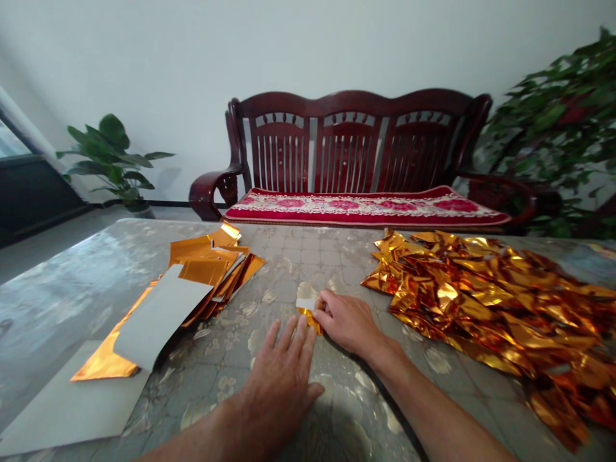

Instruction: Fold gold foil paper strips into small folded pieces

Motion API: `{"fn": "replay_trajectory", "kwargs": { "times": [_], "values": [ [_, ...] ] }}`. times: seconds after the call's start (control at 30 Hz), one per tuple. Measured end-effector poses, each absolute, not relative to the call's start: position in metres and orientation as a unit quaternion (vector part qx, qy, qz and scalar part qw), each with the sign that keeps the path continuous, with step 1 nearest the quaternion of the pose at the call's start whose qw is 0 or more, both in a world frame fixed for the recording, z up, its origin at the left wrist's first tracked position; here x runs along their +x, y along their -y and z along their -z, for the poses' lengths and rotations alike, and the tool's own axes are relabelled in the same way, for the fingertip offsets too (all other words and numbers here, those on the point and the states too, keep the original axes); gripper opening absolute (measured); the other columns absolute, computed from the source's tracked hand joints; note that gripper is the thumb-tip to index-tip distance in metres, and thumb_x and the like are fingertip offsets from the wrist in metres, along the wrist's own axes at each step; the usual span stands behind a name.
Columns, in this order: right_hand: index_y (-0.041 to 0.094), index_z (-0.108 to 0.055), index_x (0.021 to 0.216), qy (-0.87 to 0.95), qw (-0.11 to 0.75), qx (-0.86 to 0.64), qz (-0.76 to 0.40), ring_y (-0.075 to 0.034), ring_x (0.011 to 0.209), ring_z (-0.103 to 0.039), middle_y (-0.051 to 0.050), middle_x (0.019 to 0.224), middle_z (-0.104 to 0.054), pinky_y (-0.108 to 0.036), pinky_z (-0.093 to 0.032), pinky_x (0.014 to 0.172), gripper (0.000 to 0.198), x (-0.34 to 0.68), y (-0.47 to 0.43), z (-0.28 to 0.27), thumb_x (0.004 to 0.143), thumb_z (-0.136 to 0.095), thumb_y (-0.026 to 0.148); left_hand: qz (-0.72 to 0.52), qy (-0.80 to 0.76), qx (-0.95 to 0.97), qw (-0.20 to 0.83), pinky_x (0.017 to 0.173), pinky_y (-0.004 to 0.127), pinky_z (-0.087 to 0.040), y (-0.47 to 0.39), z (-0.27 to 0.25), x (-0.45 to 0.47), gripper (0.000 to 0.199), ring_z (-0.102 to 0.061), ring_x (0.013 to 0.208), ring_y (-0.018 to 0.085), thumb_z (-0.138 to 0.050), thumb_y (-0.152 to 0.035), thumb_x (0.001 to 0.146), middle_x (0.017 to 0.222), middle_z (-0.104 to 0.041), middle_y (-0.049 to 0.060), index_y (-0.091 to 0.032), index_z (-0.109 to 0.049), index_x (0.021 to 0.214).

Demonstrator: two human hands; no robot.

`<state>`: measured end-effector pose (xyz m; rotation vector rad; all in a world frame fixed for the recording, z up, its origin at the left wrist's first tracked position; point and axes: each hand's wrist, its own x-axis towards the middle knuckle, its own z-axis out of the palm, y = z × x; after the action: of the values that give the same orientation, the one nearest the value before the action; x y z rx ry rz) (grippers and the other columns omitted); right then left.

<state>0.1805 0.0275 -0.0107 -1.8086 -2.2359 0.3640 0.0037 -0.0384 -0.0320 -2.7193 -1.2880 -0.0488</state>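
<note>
A small folded piece of gold foil paper point(308, 312), with its pale back showing at the top, lies on the table between my hands. My right hand point(346, 319) pinches its right side between thumb and curled fingers. Flat on the tabletop, my left hand point(283, 362) has its fingers stretched out, the tips touching the paper's lower left edge. To the left lies a loose stack of gold foil paper sheets point(202, 253), some turned pale side up. A large heap of folded gold foil pieces point(481, 298) covers the right side.
The table point(274, 250) wears a patterned grey cover. Beyond its far edge stands a dark red wooden bench point(356, 141) with a red floral cushion point(366, 206). Potted plants stand at the left point(113, 154) and right point(563, 122).
</note>
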Motion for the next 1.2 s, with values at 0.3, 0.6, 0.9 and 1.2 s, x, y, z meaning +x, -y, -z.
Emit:
{"fn": "replay_trajectory", "kwargs": {
  "times": [0.3, 0.6, 0.9, 1.2],
  "values": [
    [0.025, -0.061, 0.090, 0.766, 0.114, -0.619, -0.125, -0.017, 0.077, -0.064, 0.001, 0.082, -0.071, -0.029, -0.021, 0.058, 0.012, 0.179, -0.026, 0.008, 0.090, -0.052, 0.033, 0.024, 0.440, -0.898, 0.013, 0.114, 0.061, -0.027, 0.035, 0.025, 0.006, 0.087, -0.035, 0.140, 0.040, -0.057, -0.069, 0.079, 0.153, -0.039, 0.019, -0.014, -0.042, 0.146],
    [0.025, -0.059, 0.089, 0.772, 0.124, -0.607, -0.142, -0.016, 0.073, -0.060, 0.001, 0.079, -0.068, -0.028, -0.023, 0.059, 0.013, 0.182, -0.025, 0.005, 0.092, -0.048, 0.031, 0.010, 0.424, -0.905, -0.030, 0.111, 0.057, -0.030, 0.018, 0.008, -0.003, 0.072, -0.035, 0.140, 0.039, -0.062, -0.064, 0.079, 0.153, -0.039, 0.017, -0.024, -0.050, 0.138],
    [0.020, -0.059, 0.085, 0.741, 0.285, -0.562, -0.234, -0.015, 0.080, -0.059, 0.000, 0.083, -0.066, -0.024, -0.039, 0.072, 0.013, 0.204, -0.036, 0.015, 0.084, -0.047, 0.015, 0.004, 0.437, -0.899, -0.014, 0.106, 0.060, -0.036, 0.012, 0.002, -0.001, 0.050, -0.041, 0.136, 0.039, -0.063, -0.048, 0.086, 0.148, -0.044, 0.015, -0.030, -0.053, 0.132],
    [0.020, -0.069, 0.078, 0.752, 0.264, -0.557, -0.233, -0.014, 0.076, -0.060, 0.000, 0.083, -0.067, -0.023, -0.041, 0.068, 0.015, 0.206, -0.038, 0.014, 0.076, -0.057, 0.011, 0.055, 0.380, -0.923, -0.023, 0.114, 0.045, -0.034, 0.008, 0.005, 0.002, 0.041, -0.041, 0.137, 0.028, -0.057, -0.036, 0.092, 0.140, -0.054, 0.011, -0.019, -0.055, 0.130]
  ]
}}
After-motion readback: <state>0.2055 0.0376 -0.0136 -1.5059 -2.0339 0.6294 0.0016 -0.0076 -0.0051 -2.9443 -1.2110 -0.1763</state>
